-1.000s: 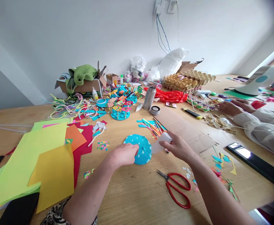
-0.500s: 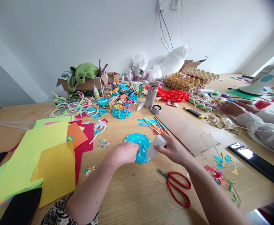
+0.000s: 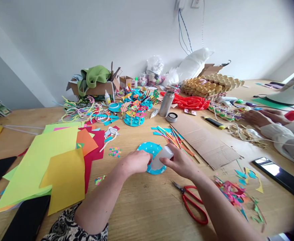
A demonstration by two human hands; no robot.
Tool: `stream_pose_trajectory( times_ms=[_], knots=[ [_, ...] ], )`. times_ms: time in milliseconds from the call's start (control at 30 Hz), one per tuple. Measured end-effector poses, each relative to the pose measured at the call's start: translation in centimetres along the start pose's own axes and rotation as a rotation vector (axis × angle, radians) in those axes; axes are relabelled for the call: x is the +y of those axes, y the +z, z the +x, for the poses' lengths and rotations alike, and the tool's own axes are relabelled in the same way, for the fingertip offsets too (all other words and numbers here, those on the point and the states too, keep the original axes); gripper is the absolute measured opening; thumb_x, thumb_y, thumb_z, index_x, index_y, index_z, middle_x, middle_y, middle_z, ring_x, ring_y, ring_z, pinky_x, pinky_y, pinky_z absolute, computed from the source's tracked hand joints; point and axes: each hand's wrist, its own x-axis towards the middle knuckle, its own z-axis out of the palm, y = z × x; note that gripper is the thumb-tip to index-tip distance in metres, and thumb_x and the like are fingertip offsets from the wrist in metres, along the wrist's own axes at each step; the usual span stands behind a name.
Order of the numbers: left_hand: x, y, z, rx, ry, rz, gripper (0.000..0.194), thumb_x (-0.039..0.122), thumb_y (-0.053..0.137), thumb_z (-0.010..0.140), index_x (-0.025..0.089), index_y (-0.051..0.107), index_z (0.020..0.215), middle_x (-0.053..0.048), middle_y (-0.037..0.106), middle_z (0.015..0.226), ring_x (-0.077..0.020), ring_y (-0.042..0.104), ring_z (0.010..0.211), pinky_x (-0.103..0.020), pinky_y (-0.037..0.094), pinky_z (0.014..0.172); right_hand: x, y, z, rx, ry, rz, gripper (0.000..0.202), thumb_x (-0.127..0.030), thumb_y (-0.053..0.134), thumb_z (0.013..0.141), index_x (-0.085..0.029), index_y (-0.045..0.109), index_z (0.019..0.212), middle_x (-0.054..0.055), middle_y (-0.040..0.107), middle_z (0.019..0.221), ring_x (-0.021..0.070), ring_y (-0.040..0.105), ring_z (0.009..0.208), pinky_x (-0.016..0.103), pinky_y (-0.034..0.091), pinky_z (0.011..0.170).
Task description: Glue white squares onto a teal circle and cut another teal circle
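Observation:
A blue paper disc (image 3: 147,147) dotted with small pale pieces lies on the wooden table before me. My left hand (image 3: 139,161) rests at the disc's left part with its fingers curled; what its fingertips pinch, if anything, is hidden. A white, semi-translucent flat piece (image 3: 159,159) is gripped between thumb and fingers of my right hand (image 3: 178,160), over the right side of the disc. Red-handled scissors (image 3: 193,201) lie just below my right hand. Thin coloured paper strips (image 3: 170,135) lie beyond it.
Coloured paper sheets (image 3: 36,157) cover the left side. Behind the disc stand a blue craft piece (image 3: 134,118) and a metal bottle (image 3: 166,103). Cardboard (image 3: 202,140), paper scraps (image 3: 233,192) and a phone (image 3: 275,170) lie to the right. Another person's hands (image 3: 265,117) are at far right.
The white piece and my right hand have shifted left over the disc, covering more of it. My left hand stays at the disc's left part. The whole view has shifted slightly.

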Motion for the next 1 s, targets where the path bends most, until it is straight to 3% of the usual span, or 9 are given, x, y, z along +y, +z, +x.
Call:
stream_pose_trajectory(
  times_ms=[200, 467, 633, 900, 1000],
  knots=[
    [-0.3, 0.1, 0.3, 0.006, 0.022, -0.013, 0.029, 0.006, 0.049, 0.074, 0.021, 0.065, 0.093, -0.008, 0.071, 0.099, -0.0265, 0.067, 0.088, -0.029, 0.046, 0.065, 0.8, -0.8, -0.6, 0.004, 0.022, 0.045, 0.022, -0.041, 0.058, 0.074, -0.022, 0.047, 0.076, -0.002, 0.052, 0.065, 0.0153, 0.050, 0.058, 0.027, 0.038, 0.051],
    [-0.5, 0.1, 0.3, 0.005, 0.027, -0.017, 0.023, 0.008, 0.049, 0.076, 0.022, 0.064, 0.087, -0.008, 0.070, 0.092, -0.0248, 0.066, 0.083, -0.028, 0.045, 0.062, 3.4, -0.5, 0.5, 0.270, 0.059, 0.075, 0.027, -0.046, 0.058, 0.075, -0.021, 0.048, 0.079, -0.002, 0.051, 0.066, 0.0164, 0.052, 0.060, 0.027, 0.040, 0.053],
    [-0.6, 0.1, 0.4, 0.005, 0.030, -0.022, 0.025, 0.007, 0.050, 0.074, 0.022, 0.064, 0.088, -0.006, 0.070, 0.092, -0.0238, 0.066, 0.083, -0.027, 0.045, 0.063, 3.5, -0.8, 0.1, 0.255, 0.105, 0.068, 0.028, -0.048, 0.057, 0.074, -0.021, 0.049, 0.078, -0.002, 0.052, 0.064, 0.0165, 0.051, 0.058, 0.028, 0.041, 0.051],
    [-0.5, 0.2, 0.4, 0.021, 0.039, -0.018, 0.023, 0.006, 0.049, 0.075, 0.021, 0.063, 0.085, -0.006, 0.070, 0.093, -0.0236, 0.066, 0.084, -0.027, 0.044, 0.062, 3.4, 0.6, 1.7, 0.384, 0.110, 0.026, 0.029, -0.049, 0.058, 0.073, -0.023, 0.045, 0.076, -0.001, 0.054, 0.066, 0.0185, 0.054, 0.060, 0.030, 0.041, 0.055],
    [-0.5, 0.2, 0.4, 0.018, 0.034, -0.019, 0.022, 0.008, 0.050, 0.075, 0.022, 0.063, 0.085, -0.006, 0.070, 0.092, -0.0240, 0.066, 0.083, -0.027, 0.043, 0.061, 3.5, 0.1, 1.1, 0.361, 0.115, 0.012, 0.028, -0.048, 0.058, 0.073, -0.023, 0.045, 0.076, -0.001, 0.053, 0.064, 0.0178, 0.052, 0.059, 0.029, 0.040, 0.053]
  ],
)
